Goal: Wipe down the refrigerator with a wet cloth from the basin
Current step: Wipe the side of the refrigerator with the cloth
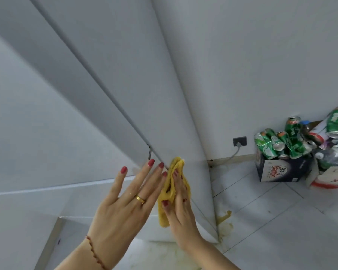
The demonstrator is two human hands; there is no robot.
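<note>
The grey refrigerator fills the left and middle of the view, seen from close up, with a dark seam running diagonally down between its doors. My right hand presses a folded yellow cloth flat against the door's right edge, low down near the seam's end. My left hand, with a gold ring and fingers spread, lies flat on the door just left of the cloth and holds nothing. The basin is not in view.
A white wall stands right of the refrigerator, with a socket and plugged cable low down. Cardboard boxes heaped with green cans sit on the tiled floor at right. A yellowish stain marks the floor by the refrigerator's corner.
</note>
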